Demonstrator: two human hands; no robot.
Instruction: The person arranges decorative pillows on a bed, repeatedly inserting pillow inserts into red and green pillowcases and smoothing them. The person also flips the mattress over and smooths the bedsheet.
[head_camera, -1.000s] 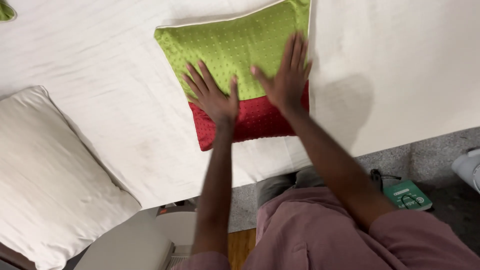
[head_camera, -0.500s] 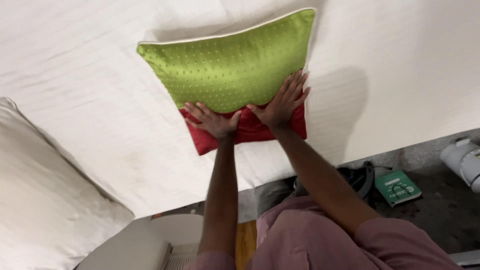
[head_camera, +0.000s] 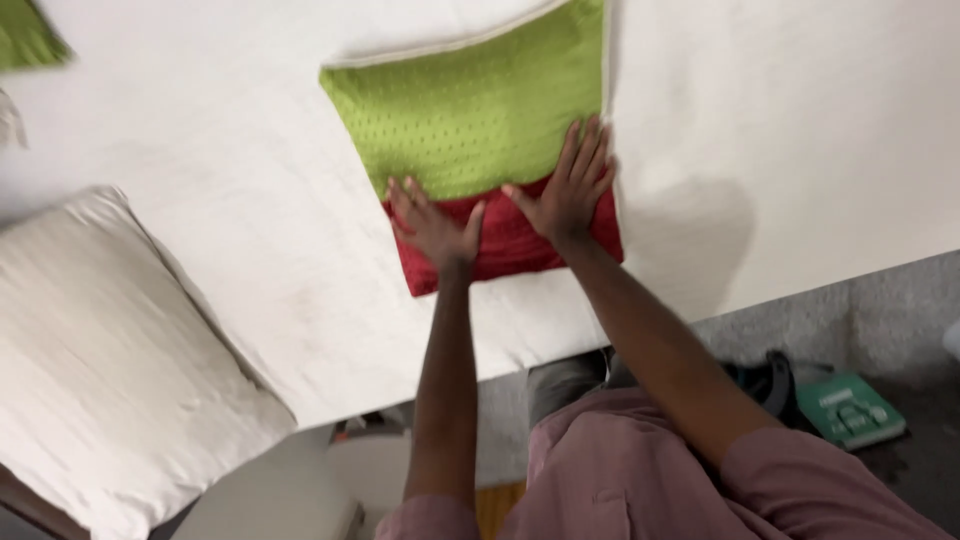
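A square cushion (head_camera: 480, 110), green with small dots over most of it and a red band along its near edge, lies flat on a white bedsheet (head_camera: 230, 170). My left hand (head_camera: 432, 225) presses palm down on the red band at the cushion's near left, fingers spread. My right hand (head_camera: 572, 185) lies flat across the line where red meets green, near the right edge. Neither hand grips anything.
A large cream pillow (head_camera: 100, 360) lies at the bed's left corner. Another green cushion's corner (head_camera: 28, 35) shows at the top left. Below the bed's edge are grey carpet (head_camera: 880, 310), a green book (head_camera: 850, 408) and a dark bag (head_camera: 765, 385).
The view shifts between frames. Both hands stay flat on the cushion; they slid from higher on the green part toward the red band, then spread slightly.
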